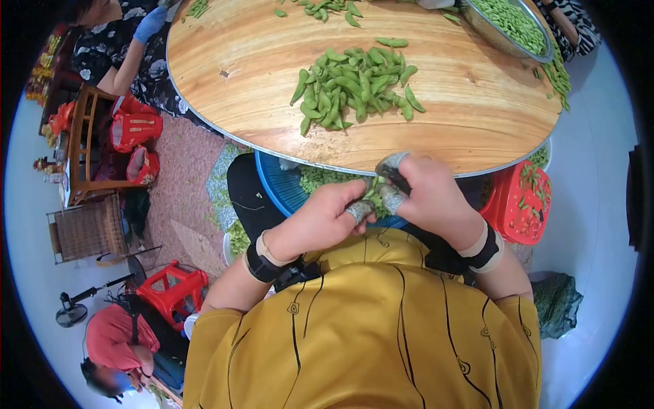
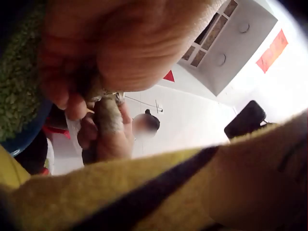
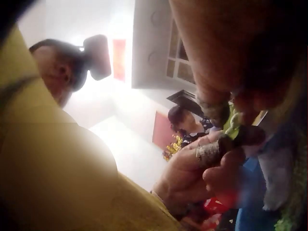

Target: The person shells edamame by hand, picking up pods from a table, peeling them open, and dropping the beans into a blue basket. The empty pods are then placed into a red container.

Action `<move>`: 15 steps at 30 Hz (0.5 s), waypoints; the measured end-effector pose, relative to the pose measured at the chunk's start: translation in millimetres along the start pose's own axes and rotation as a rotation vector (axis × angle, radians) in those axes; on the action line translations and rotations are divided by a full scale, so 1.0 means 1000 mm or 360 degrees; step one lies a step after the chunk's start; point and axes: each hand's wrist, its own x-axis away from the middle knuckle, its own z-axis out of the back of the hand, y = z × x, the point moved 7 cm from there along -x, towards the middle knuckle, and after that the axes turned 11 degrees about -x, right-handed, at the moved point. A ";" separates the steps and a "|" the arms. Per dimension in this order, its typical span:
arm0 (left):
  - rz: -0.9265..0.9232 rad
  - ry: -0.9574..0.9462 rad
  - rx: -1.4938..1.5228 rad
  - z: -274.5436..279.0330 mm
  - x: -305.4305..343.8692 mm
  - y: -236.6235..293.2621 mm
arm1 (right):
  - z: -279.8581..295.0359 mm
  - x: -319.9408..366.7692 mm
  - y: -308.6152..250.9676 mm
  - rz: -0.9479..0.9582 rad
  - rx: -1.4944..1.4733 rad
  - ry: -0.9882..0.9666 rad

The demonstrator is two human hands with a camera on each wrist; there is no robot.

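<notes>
from here: left hand and right hand curled, both pinching a slim green bean pod | pod between them, above the round blue plastic basin | best squeezed low over it

Can slide left or right of the pile of pods, over the wooden table. Gets blocked at the far right by the metal bowl. Gets tight between table edge and yellow shirt, just above the blue basket.
</notes>
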 end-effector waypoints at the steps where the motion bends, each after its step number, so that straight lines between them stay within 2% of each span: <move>1: 0.0042 -0.0031 0.0006 0.000 0.000 0.000 | -0.003 -0.001 -0.003 0.0030 0.0294 -0.0096; 5: 0.0276 0.0137 0.0299 0.010 0.007 -0.012 | 0.001 0.006 -0.009 0.0059 0.0303 -0.0081; 7: 0.0213 0.0124 0.0356 0.008 0.006 -0.016 | -0.005 0.011 -0.010 0.0071 0.0054 -0.0325; 8: 0.0145 0.0104 0.0408 0.008 0.005 -0.016 | -0.006 0.011 -0.012 0.0074 0.0054 -0.0325; 10: 0.0149 0.0075 0.0380 0.004 0.003 -0.010 | 0.000 0.010 0.004 -0.0394 -0.0308 -0.0094; 15: 0.0213 0.0010 0.0397 0.000 0.001 -0.006 | -0.002 0.012 0.014 -0.0330 -0.0536 -0.0062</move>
